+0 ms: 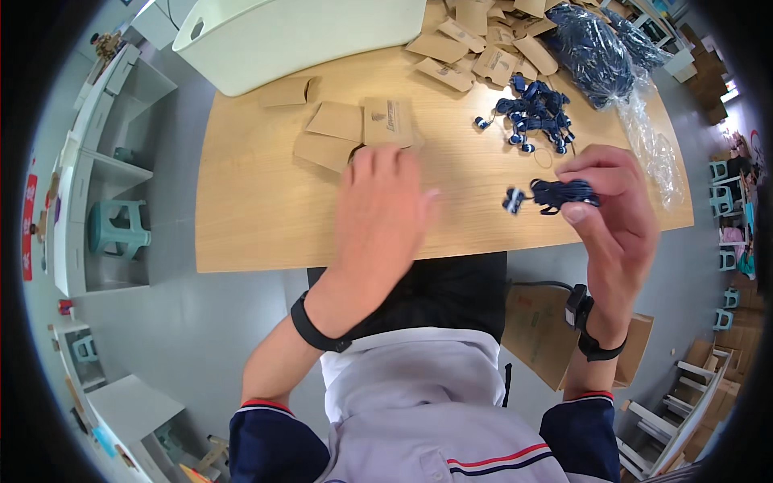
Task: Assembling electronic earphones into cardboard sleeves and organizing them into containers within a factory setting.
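Observation:
My right hand (616, 209) pinches a bundle of dark blue coiled earphones (568, 194) between thumb and fingers, above the table's right part. Its silvery earbuds hang out to the left. My left hand (382, 201), slightly blurred, reaches over several small brown cardboard boxes (334, 121), fingers stretched out and thumb apart. Its fingertips cover the lower edge of a printed box (388, 121); whether they touch it I cannot tell. A small dark bit shows beside the fingertips. Beyond my right hand lies a pile of the same earphones (535, 113).
A large cream bin (298, 40) stands at the back left of the wooden table (258, 209). At the back lie many flat brown boxes (495, 64) and a clear plastic bag (592, 60) full of dark earphones. An open carton (539, 326) sits on the floor below.

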Action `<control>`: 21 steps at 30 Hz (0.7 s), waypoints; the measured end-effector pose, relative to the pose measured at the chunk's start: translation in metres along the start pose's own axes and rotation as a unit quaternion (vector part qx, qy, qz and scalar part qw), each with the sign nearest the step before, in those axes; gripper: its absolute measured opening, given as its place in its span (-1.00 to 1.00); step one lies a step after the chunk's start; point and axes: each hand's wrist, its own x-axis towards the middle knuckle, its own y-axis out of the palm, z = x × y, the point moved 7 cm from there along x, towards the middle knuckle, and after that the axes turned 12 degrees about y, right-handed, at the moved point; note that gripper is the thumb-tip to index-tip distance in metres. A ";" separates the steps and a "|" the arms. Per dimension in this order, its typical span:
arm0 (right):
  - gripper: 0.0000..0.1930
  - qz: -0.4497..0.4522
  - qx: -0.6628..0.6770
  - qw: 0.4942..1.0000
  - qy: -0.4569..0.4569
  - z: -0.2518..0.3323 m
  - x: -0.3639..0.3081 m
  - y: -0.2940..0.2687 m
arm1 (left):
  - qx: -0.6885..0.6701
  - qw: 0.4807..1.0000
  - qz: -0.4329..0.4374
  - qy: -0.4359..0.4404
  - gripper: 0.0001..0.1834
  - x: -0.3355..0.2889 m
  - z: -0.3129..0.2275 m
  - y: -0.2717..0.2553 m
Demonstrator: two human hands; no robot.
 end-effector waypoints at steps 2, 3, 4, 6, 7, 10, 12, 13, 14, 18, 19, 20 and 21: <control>-0.88 -0.006 0.038 0.999 0.009 0.000 -0.003 0.005 | 0.167 0.986 0.014 -0.011 -0.64 -0.013 0.021 0.007; -0.87 -0.014 0.075 0.997 0.017 -0.001 -0.004 0.005 | 0.182 0.983 0.015 -0.026 -0.63 -0.017 0.028 0.009; -0.87 -0.013 0.074 0.997 0.018 0.001 -0.004 0.005 | 0.197 0.979 0.015 -0.040 -0.61 -0.021 0.033 0.009; -0.80 -0.019 -0.052 0.997 -0.045 0.016 -0.005 0.006 | 0.185 0.981 0.013 -0.053 -0.61 -0.022 0.044 0.006; -0.80 -0.019 -0.057 0.997 -0.045 0.017 -0.005 0.006 | 0.175 0.982 0.011 -0.065 -0.61 -0.022 0.047 0.003; -0.77 -0.079 -0.136 0.982 -0.101 0.030 -0.008 0.007 | 0.035 0.991 0.019 -0.126 -0.60 -0.024 0.050 -0.008; -0.74 -0.132 -0.124 0.975 -0.128 0.035 -0.011 0.002 | -0.104 0.987 -0.018 -0.118 -0.61 -0.024 0.036 -0.015; -0.74 -0.133 -0.128 0.974 -0.129 0.038 -0.011 0.000 | -0.237 0.964 -0.052 -0.111 -0.62 -0.026 0.030 -0.017; -0.73 -0.121 -0.140 0.971 -0.149 0.045 -0.010 0.000 | -0.241 0.963 -0.052 -0.110 -0.62 -0.025 0.024 -0.017; -0.71 -0.098 -0.119 0.965 -0.214 0.061 -0.006 -0.005 | -0.482 0.873 -0.007 -0.079 -0.71 -0.018 -0.020 -0.001; -0.70 -0.064 -0.094 0.969 -0.218 0.067 -0.002 -0.004 | -0.503 0.860 0.005 -0.086 -0.72 -0.017 -0.028 0.001; -0.70 -0.066 -0.095 0.969 -0.218 0.071 0.002 -0.009 | -0.503 0.860 0.006 -0.084 -0.72 -0.016 -0.033 0.003; -0.71 0.012 -0.071 0.972 -0.224 0.074 0.007 -0.006 | -0.516 0.854 0.014 -0.068 -0.70 -0.014 -0.040 0.006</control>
